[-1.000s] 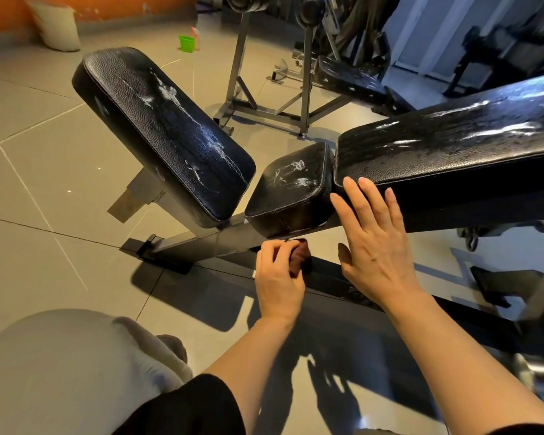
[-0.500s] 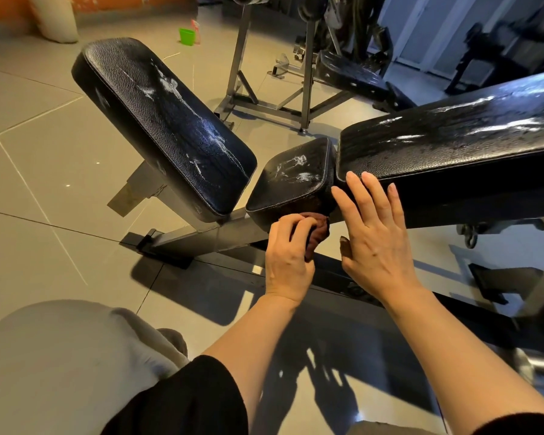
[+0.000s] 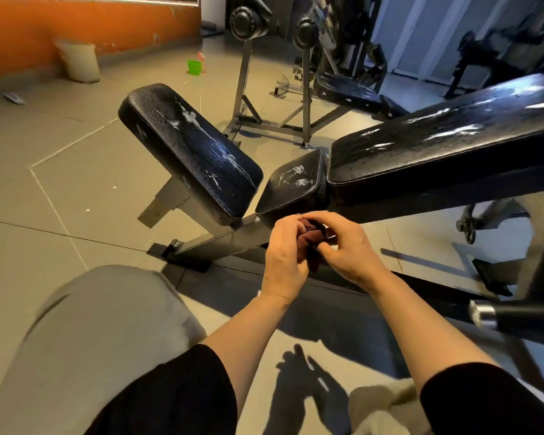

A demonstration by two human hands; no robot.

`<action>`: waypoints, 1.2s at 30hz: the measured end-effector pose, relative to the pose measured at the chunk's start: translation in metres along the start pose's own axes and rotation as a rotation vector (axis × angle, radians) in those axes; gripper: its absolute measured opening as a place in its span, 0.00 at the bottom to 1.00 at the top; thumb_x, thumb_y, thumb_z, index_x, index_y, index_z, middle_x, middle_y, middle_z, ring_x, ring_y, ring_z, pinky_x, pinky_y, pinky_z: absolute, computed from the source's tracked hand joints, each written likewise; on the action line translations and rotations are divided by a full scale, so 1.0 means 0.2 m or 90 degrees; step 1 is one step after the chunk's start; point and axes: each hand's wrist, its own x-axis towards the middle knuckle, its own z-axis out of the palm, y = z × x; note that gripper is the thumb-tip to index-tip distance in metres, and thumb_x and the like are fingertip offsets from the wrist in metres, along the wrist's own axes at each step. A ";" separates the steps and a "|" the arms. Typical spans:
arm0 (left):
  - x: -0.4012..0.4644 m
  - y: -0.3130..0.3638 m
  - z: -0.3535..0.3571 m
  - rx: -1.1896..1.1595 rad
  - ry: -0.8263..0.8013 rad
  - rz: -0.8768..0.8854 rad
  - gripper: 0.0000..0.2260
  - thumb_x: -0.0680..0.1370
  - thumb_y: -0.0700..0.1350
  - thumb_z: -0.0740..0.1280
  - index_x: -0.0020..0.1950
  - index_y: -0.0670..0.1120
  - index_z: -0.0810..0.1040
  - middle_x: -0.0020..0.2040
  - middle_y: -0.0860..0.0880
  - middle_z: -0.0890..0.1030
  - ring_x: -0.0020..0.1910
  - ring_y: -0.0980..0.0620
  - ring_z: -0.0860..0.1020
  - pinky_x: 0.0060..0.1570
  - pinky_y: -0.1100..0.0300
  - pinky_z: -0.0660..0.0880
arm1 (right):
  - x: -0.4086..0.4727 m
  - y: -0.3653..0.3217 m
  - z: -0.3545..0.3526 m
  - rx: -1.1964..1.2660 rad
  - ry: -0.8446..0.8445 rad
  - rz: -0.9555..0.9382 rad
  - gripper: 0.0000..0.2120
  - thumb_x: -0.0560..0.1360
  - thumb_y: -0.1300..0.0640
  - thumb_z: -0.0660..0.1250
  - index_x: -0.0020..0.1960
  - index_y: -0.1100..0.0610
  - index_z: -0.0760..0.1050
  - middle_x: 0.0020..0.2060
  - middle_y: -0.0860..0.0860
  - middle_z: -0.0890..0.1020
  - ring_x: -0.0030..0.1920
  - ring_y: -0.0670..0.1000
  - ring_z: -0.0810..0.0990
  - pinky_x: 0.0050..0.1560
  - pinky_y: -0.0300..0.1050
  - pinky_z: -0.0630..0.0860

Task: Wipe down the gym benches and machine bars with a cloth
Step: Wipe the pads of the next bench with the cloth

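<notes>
A dark red cloth is bunched between both hands, just below the small black seat pad. My left hand grips it from the left and my right hand pinches it from the right. An inclined black back pad with white scuffs stands to the left on a grey steel frame. A second, long black bench pad, glossy with wet streaks, runs off to the right.
My grey-trousered knee fills the lower left. A chrome-tipped black bar juts in at right. Behind stand a weight rack, another bench, a green cup and a white sack by the orange wall.
My right hand left the side of the long bench pad and came down onto the cloth. The left hand lifted the cloth from the frame toward the seat pad. The view pulled back.
</notes>
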 end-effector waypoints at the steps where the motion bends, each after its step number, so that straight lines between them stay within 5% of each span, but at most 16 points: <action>1: -0.01 0.01 0.00 0.011 -0.003 -0.013 0.16 0.68 0.31 0.69 0.54 0.38 0.73 0.57 0.41 0.73 0.55 0.56 0.70 0.60 0.67 0.70 | -0.02 -0.01 0.00 0.022 0.008 0.025 0.26 0.70 0.72 0.66 0.63 0.50 0.75 0.55 0.45 0.79 0.57 0.45 0.77 0.58 0.45 0.78; 6: -0.07 -0.07 -0.03 0.053 -0.089 -0.054 0.28 0.69 0.37 0.74 0.67 0.42 0.68 0.66 0.44 0.67 0.63 0.53 0.68 0.64 0.61 0.70 | -0.04 0.03 0.04 -0.041 0.108 0.079 0.21 0.70 0.72 0.64 0.57 0.51 0.77 0.51 0.49 0.79 0.52 0.50 0.78 0.54 0.48 0.78; 11: -0.04 -0.26 -0.12 0.149 -0.090 -0.089 0.36 0.71 0.44 0.75 0.75 0.44 0.61 0.75 0.46 0.61 0.74 0.53 0.58 0.71 0.63 0.53 | 0.03 0.05 0.13 -0.169 0.347 -0.035 0.17 0.72 0.73 0.66 0.58 0.61 0.77 0.55 0.58 0.75 0.53 0.50 0.77 0.51 0.36 0.77; 14: 0.05 -0.30 -0.12 0.140 -0.088 -0.096 0.36 0.72 0.42 0.74 0.76 0.44 0.61 0.76 0.47 0.61 0.75 0.52 0.57 0.71 0.62 0.54 | 0.12 0.10 0.24 -0.246 0.412 -0.080 0.16 0.72 0.71 0.69 0.59 0.64 0.77 0.56 0.62 0.75 0.55 0.57 0.77 0.52 0.46 0.80; 20: 0.09 -0.39 -0.11 0.129 -0.107 -0.097 0.33 0.73 0.38 0.72 0.76 0.43 0.63 0.76 0.47 0.63 0.75 0.52 0.59 0.73 0.57 0.57 | 0.21 0.13 0.37 -0.329 0.399 -0.128 0.20 0.72 0.58 0.70 0.62 0.61 0.74 0.57 0.64 0.76 0.56 0.60 0.75 0.56 0.45 0.74; 23: 0.07 -0.43 -0.13 0.136 -0.138 -0.093 0.33 0.72 0.37 0.72 0.75 0.44 0.64 0.75 0.47 0.64 0.75 0.51 0.60 0.73 0.56 0.58 | 0.24 0.16 0.38 -0.455 0.379 -0.164 0.12 0.74 0.62 0.68 0.57 0.62 0.77 0.53 0.63 0.77 0.49 0.59 0.75 0.48 0.48 0.77; 28: 0.06 -0.46 -0.17 0.118 -0.186 -0.104 0.36 0.72 0.37 0.72 0.77 0.45 0.60 0.76 0.48 0.62 0.75 0.52 0.58 0.73 0.60 0.57 | 0.13 0.19 0.49 -0.482 0.188 -0.190 0.07 0.75 0.68 0.63 0.51 0.64 0.78 0.45 0.61 0.78 0.42 0.58 0.76 0.36 0.50 0.79; 32: 0.07 -0.47 -0.18 0.082 -0.195 -0.131 0.37 0.73 0.37 0.71 0.78 0.47 0.57 0.77 0.49 0.59 0.76 0.54 0.56 0.71 0.63 0.53 | 0.16 0.12 0.43 -0.534 0.293 -0.243 0.10 0.76 0.68 0.62 0.53 0.62 0.79 0.50 0.61 0.81 0.49 0.58 0.73 0.44 0.51 0.75; 36: 0.07 -0.50 -0.17 0.049 -0.208 -0.173 0.37 0.74 0.37 0.71 0.78 0.49 0.56 0.78 0.51 0.58 0.76 0.55 0.56 0.72 0.63 0.54 | 0.18 0.12 0.48 -0.548 0.321 -0.149 0.17 0.79 0.65 0.52 0.55 0.59 0.79 0.54 0.59 0.80 0.53 0.60 0.72 0.50 0.55 0.75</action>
